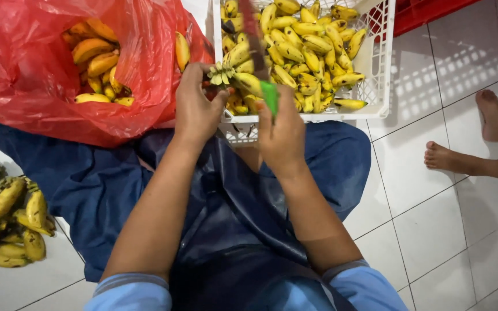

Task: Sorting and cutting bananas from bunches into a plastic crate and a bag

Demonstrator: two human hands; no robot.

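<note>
1. The left hand (196, 109) is clenched around a small banana bunch (233, 78) by its stem end.
2. The right hand (282, 135) is wrapped around a green-handled knife (259, 52), blade pointing to 12 o'clock, just beside the bunch.
3. At 12 o'clock, a white crate (376, 63) is nearly full of loose bananas, so much looks done.
4. At 10 o'clock a red bag (30, 86) holds more; at 8 o'clock floor bunches (12, 224) look uncut.

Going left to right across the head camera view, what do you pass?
Loose bananas on the floor → red plastic bag of bananas → left hand on a banana bunch → right hand holding a green-handled knife → white crate of bananas → another person's bare feet.
</note>
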